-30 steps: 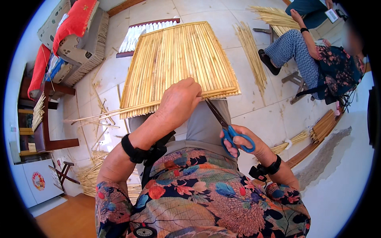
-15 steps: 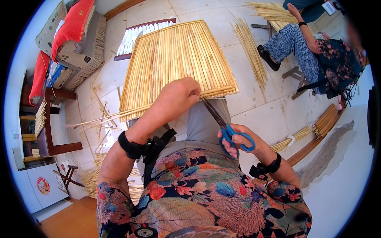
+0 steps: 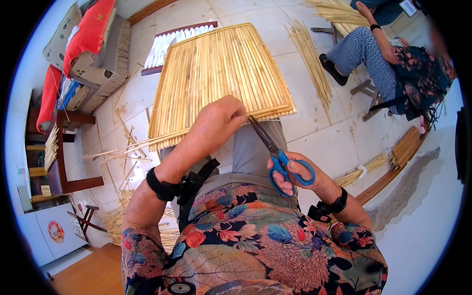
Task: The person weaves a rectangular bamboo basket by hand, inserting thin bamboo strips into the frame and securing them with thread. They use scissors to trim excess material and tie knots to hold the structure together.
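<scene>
Stalk panel (image 3: 216,73) lies over grey trouser legs (image 3: 255,150), near edge toward the wearer, as I watch remotely. L hand (image 3: 222,115) is clenched on that edge, fingertips hidden; R hand (image 3: 292,173) is wrapped round blue-handled scissors (image 3: 271,145), tips just beside L knuckles. I'd judge the panel light for its size, fairly stiff along the stalks, slick-faced, approx. brittle at the ends. I'd hold the bound rim w/ a flat pinch, not single stalks, & grip scissors by the loops only.
</scene>
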A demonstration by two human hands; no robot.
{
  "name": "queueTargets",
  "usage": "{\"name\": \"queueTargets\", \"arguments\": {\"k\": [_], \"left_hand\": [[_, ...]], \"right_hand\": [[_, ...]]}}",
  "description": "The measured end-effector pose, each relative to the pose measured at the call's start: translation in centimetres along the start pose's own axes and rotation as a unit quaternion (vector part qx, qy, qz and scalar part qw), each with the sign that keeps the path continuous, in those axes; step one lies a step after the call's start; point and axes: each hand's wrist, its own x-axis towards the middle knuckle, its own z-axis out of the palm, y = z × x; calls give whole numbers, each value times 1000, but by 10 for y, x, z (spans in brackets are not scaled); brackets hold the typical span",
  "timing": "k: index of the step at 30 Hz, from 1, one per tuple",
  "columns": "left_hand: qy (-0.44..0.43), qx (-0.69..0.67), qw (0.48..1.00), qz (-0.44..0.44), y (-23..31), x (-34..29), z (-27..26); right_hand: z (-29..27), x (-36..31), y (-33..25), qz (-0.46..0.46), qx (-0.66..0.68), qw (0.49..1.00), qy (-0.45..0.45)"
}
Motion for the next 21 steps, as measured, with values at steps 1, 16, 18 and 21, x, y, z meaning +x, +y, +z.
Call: {"name": "queueTargets", "arguments": {"k": [1, 16, 18, 21], "left_hand": [[-7, 10, 999, 48, -1, -3, 1], [207, 310, 926, 59, -49, -129, -38], [215, 331, 919, -5, -62, -138, -47], [215, 331, 917, -57, -80, -142, -56]], "right_hand": [[1, 1, -2, -5, 3, 1000, 12], [-196, -45, 74, -143, -403, 734, 528], [-273, -55, 113, -4, -423, 712, 560], [-309, -50, 146, 168, -502, 664, 527]]}}
